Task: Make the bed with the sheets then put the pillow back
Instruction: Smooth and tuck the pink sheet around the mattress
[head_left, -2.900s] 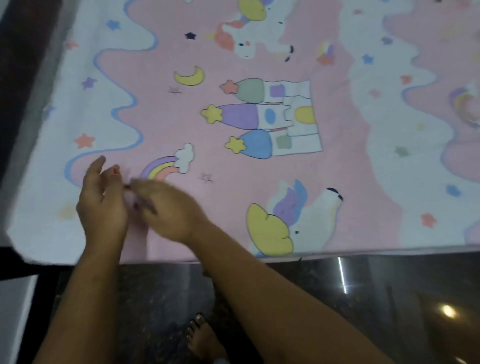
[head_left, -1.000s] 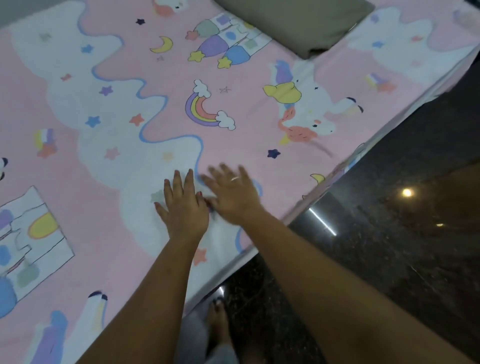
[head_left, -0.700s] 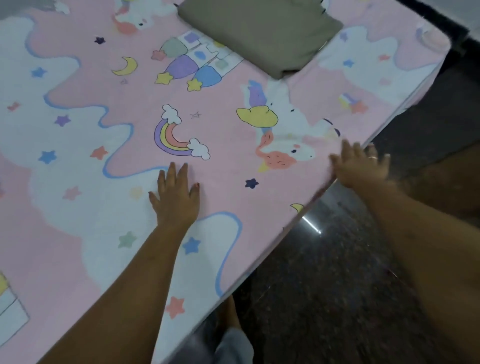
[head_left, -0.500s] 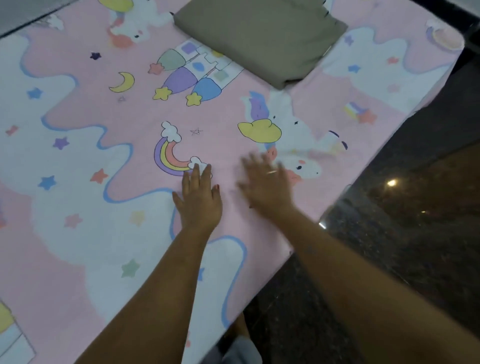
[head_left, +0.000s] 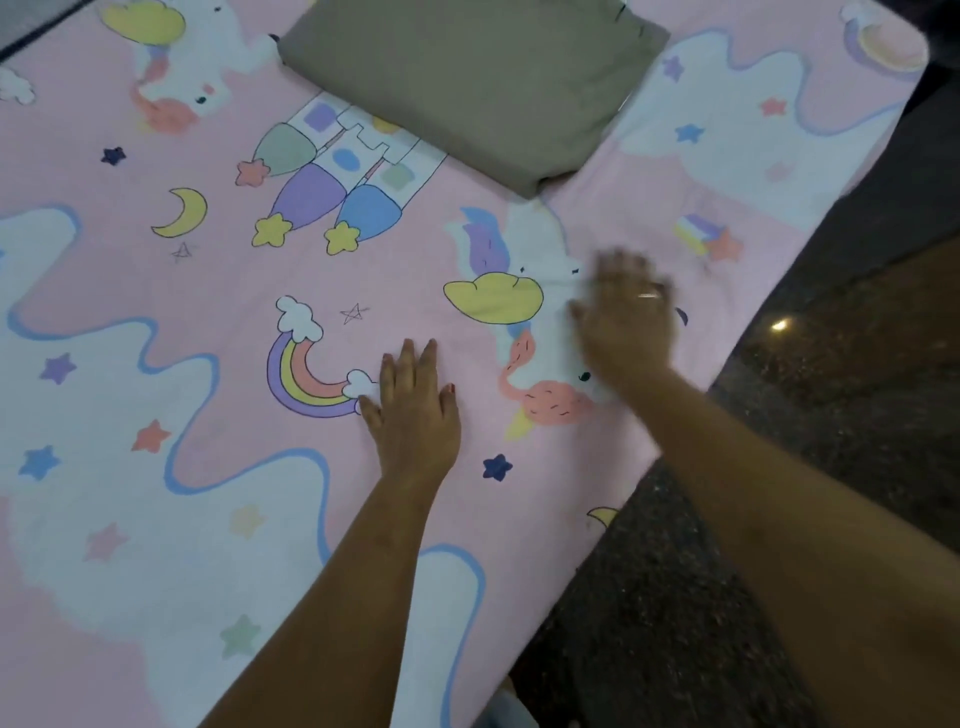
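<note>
A pink sheet (head_left: 218, 322) with drawn pictures is spread flat over the bed. A yellow moon (head_left: 182, 213) is seen on the left, and a rainbow (head_left: 306, 374) is drawn lower down, nearer the middle.

The left hand (head_left: 415, 421) is laid flat on the sheet, just beside the rainbow's right end. Its fingers are kept straight and close together, the thumb is stuck out to the right, and nothing is held. The arm is stretched out straight from the bottom of the view.

A brown-green pillow (head_left: 467, 78) is seen at the top, lying on the sheet, well apart from both hands.

The right hand (head_left: 626, 322) is blurred. It is held flat on the drawn unicorn (head_left: 535, 244), with the fingers spread out and nothing gripped. A ring (head_left: 649, 296) is worn on one finger.

Half a second ago the right hand was closer to the left hand; now it has been slid up and to the right. The left hand has been kept by the rainbow.

A dark shiny floor (head_left: 831, 415) is seen on the right, past the edge of the bed
</note>
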